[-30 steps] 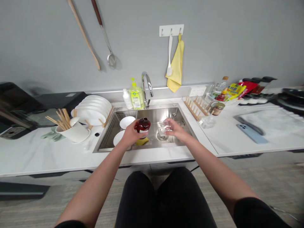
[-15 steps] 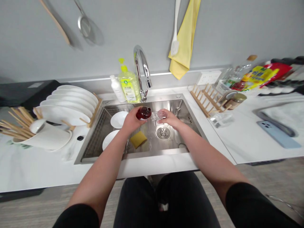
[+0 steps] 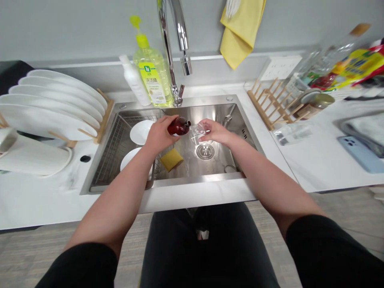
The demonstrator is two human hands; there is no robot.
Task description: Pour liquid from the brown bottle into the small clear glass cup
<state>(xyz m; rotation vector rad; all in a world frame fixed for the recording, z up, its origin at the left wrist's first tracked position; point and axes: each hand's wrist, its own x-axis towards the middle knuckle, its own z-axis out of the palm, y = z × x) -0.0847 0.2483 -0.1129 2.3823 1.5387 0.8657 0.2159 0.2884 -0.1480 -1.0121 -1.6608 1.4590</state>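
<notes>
Over the sink [image 3: 216,179], my left hand [image 3: 160,134] is wrapped round a dark red glass bottle [image 3: 179,127], tilted with its narrow mouth pointing right. Just beside that mouth, my right hand [image 3: 213,132] grips a small clear cup [image 3: 197,132]. I cannot tell whether any liquid passes between them. Below the bottle lies a yellow sponge [image 3: 171,159] in the basin. Two white bowls [image 3: 141,132] sit in the wire basket [image 3: 107,160] on the sink's left side, the nearer one partly hidden by my left forearm.
Behind the sink stand the chrome faucet [image 3: 177,90], a yellow-green soap bottle [image 3: 153,76] and a white bottle [image 3: 136,82]. White plates [image 3: 57,104] fill a rack at left. On the right are a wooden rack [image 3: 267,105], a brown jar [image 3: 315,105] and a blue phone [image 3: 361,154].
The view has tilted down and come closer to the sink. Both hands still hold the bottle and the cup close together over the basin.
</notes>
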